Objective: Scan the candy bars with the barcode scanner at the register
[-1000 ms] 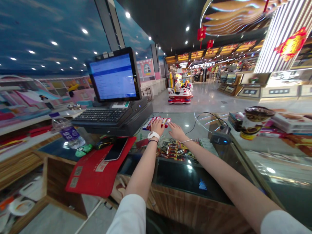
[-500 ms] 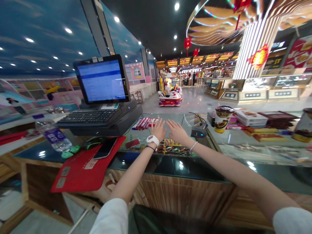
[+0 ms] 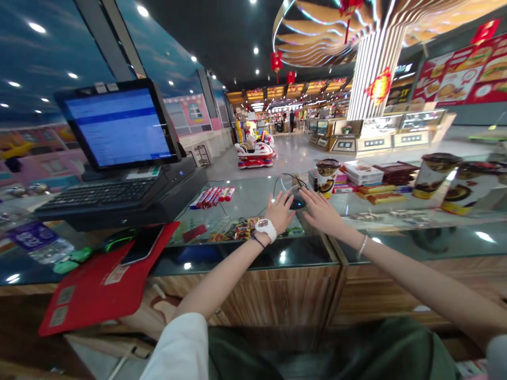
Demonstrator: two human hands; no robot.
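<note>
My left hand [image 3: 279, 212], with a white watch [image 3: 266, 229] on its wrist, is spread palm down over the glass counter [image 3: 245, 200]. Just right of it, my right hand [image 3: 322, 214] has its fingers extended and apart. Neither hand holds anything. Between and beyond their fingertips sits a small black device [image 3: 297, 202] with a blue light, partly covered by my left fingers. Red-and-white wrapped sticks [image 3: 214, 197] lie in a row to the left. Colourful small packets [image 3: 241, 229] show through the glass beside my left wrist.
At left are a monitor [image 3: 121, 126], a keyboard [image 3: 99, 192], a phone [image 3: 142, 244] on a red mat [image 3: 99, 285] and a water bottle [image 3: 37, 237]. Cups [image 3: 327, 178], boxes [image 3: 362, 172] and yellow packets [image 3: 382, 194] stand at right.
The view has turned to the right. Both hands have moved right along the counter, from near the wrapped sticks to the black device.
</note>
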